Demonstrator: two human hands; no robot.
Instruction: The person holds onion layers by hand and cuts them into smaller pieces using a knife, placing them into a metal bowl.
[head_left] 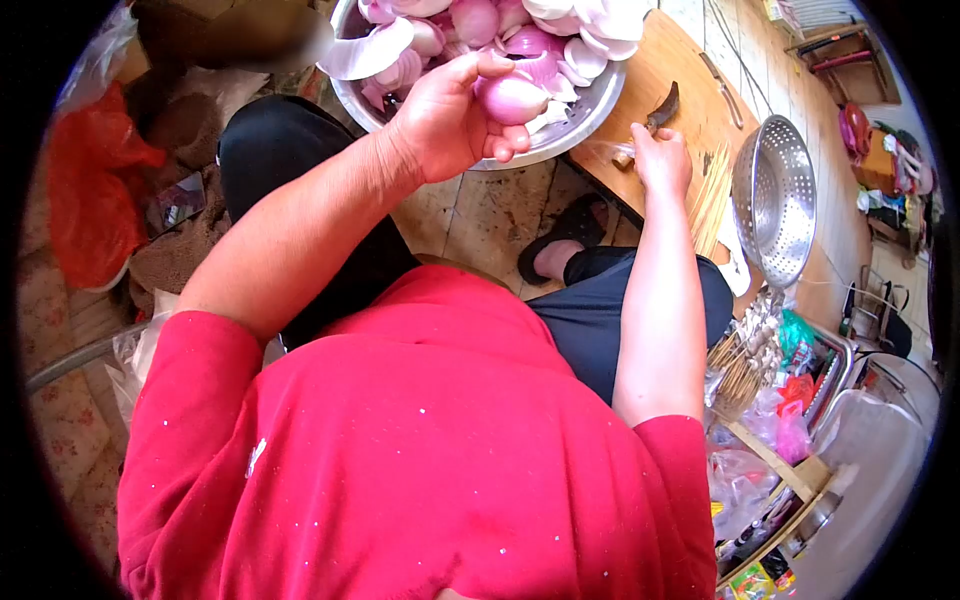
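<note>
The left hand (pixel 450 115) holds a peeled red onion (pixel 512 98) above the near edge of a metal bowl (pixel 593 113), its thumb laid along the top of the bulb and its other fingers curled in beneath, so the onion is pinched between them. The bowl is heaped with onion layers (pixel 535 42), purple and white. Just right of the bowl, the right hand (pixel 662 160) is over a wooden board (pixel 655 50), its fingers bent and their tips close together at a knife with a dark curved blade (pixel 664 107); whether they grip it firmly, I cannot tell. A second, slimmer knife (pixel 722 90) lies on the board, farther right of the bowl. Bamboo skewers (pixel 712 200) lie to the right of the bowl and nearer the person, just beside a perforated steel colander (pixel 775 200), which stands farther still from the bowl. A sandalled foot (pixel 575 235) rests on the tiles below the bowl.
</note>
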